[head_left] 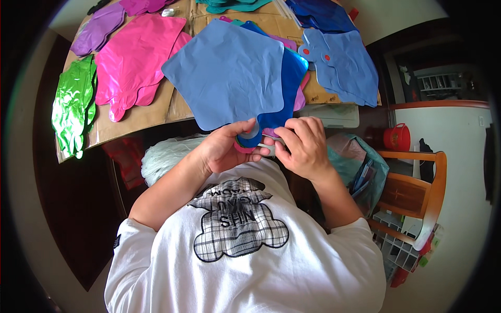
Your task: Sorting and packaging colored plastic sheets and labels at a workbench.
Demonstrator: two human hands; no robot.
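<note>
A fan of flat, uninflated foil balloons hangs over the table's near edge, with a matte blue foil balloon [224,78] on top and a shiny deep-blue one [293,70] beneath. My left hand [227,146] is closed on their narrow necks, thumb on top. Close beside it, my right hand [305,143] has its fingertips pinched together at a purple-pink foil neck [270,132]. Something thin and whitish shows between the hands; what exactly the right fingertips grip is hidden.
A cardboard-covered table [180,101] bears pink [138,57], green [74,101] and light-blue [344,65] foil balloon stacks. White thin sticks [287,12] lie at the back. A translucent bag [169,156] hangs below the table. To the right are a wooden chair [407,190] and a red bucket [396,137].
</note>
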